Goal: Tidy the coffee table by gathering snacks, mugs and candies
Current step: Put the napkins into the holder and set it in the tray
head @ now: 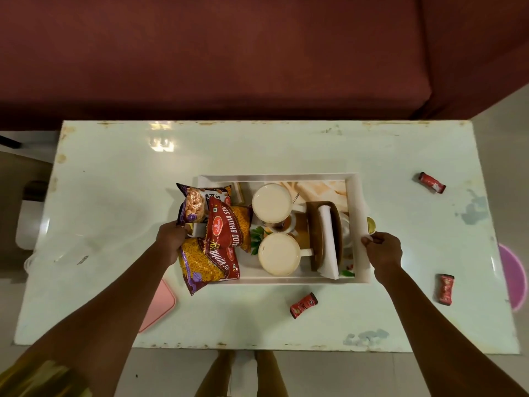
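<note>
A white tray [274, 178] sits mid-table. Its left half is piled with several snack packets: a purple peanut packet [192, 206], a red sev packet [224, 224] and a purple-and-yellow packet [197, 265] that hangs over the tray's edge. Two white mugs [272, 202] [279, 253] stand in the middle, beside a brown napkin holder [325, 233]. My left hand [171, 239] grips the tray's left end under the packets. My right hand [382, 250] grips the right end by a gold handle [371, 224]. Three red candies lie loose on the table [432, 182] [446, 289] [303, 305].
The glossy pale table [114, 181] has worn edges. A maroon sofa [229, 53] runs along its far side. A pink shape [160, 305] and a purple round shape [513, 276] show through or under the table. My feet [243, 373] stand at the near edge.
</note>
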